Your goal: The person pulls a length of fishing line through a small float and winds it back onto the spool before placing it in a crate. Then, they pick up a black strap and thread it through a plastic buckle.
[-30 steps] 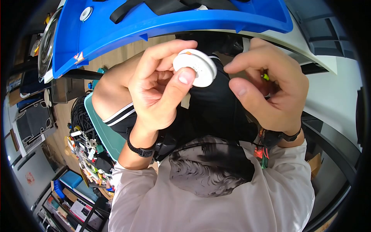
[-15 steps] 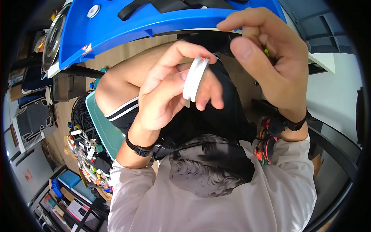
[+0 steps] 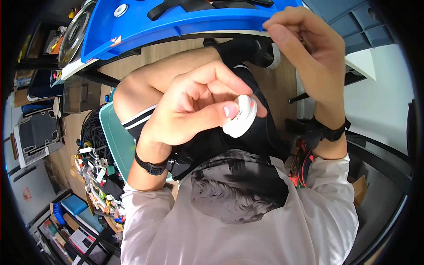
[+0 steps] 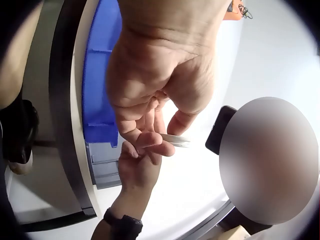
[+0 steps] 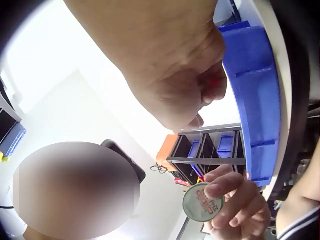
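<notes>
My left hand (image 3: pixel 187 108) pinches a small white spool (image 3: pixel 238 121) between thumb and fingers, above the lap. The spool tilts, showing a printed face and an orange spot at its rim; in the right wrist view its round face looks greenish with red print. Up at the right, my right hand (image 3: pixel 313 53) is raised near the blue tray's edge, thumb and forefinger tips together. A faint thin line runs below its fingertips in the right wrist view. Within its other curled fingers sits a small red thing (image 5: pixel 213 82), mostly hidden.
A blue tray (image 3: pixel 176 30) on the table ahead holds another white spool (image 3: pixel 121 10) and black straps (image 3: pixel 190 6). A teal lid (image 3: pixel 115 132) and a pile of small parts (image 3: pixel 101 181) are at the left. The person's legs are below the hands.
My right hand has moved up and away from the spool, toward the tray. The spool has turned in my left hand, from its face to its edge to a tilt, and come lower.
</notes>
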`<state>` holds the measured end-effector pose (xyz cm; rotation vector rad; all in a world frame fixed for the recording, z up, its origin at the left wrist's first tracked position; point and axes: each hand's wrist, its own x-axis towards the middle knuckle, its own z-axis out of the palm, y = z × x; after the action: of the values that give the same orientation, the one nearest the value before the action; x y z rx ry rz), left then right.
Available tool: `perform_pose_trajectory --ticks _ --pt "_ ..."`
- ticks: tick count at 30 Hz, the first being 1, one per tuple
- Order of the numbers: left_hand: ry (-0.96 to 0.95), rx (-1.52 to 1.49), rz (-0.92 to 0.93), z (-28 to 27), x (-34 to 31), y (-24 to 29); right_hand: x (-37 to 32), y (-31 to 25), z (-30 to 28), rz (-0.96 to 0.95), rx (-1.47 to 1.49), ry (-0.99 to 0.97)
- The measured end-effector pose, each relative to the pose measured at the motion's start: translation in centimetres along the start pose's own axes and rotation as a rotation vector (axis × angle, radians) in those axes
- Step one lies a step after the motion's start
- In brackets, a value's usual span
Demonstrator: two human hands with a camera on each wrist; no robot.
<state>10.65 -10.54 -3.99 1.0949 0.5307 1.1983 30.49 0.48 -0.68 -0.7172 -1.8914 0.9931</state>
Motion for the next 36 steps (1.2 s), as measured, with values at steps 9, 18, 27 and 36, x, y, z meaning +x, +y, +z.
perform_pose_trajectory --ticks 9,18,27,36 --pt "0.16 -0.292 -0.161 0.3 -0.8 -0.3 -1.5 -0.1 -0.1 -0.444 -0.013 -0.394" --pt "0.38 0.802 0.491 1.6 -1.2 1.4 -4.2 -1.4 0.5 -0.338 0.116 -0.226" --pt "0.058 1.395 0.712 1.8 -1.0 4.5 -4.3 -1.4 0.1 -0.355 0.028 -0.219" --pt "-0.121 1.579 0.662 2.0 -0.9 5.2 -4.6 -1.9 -0.1 -0.311 -0.078 -0.246"
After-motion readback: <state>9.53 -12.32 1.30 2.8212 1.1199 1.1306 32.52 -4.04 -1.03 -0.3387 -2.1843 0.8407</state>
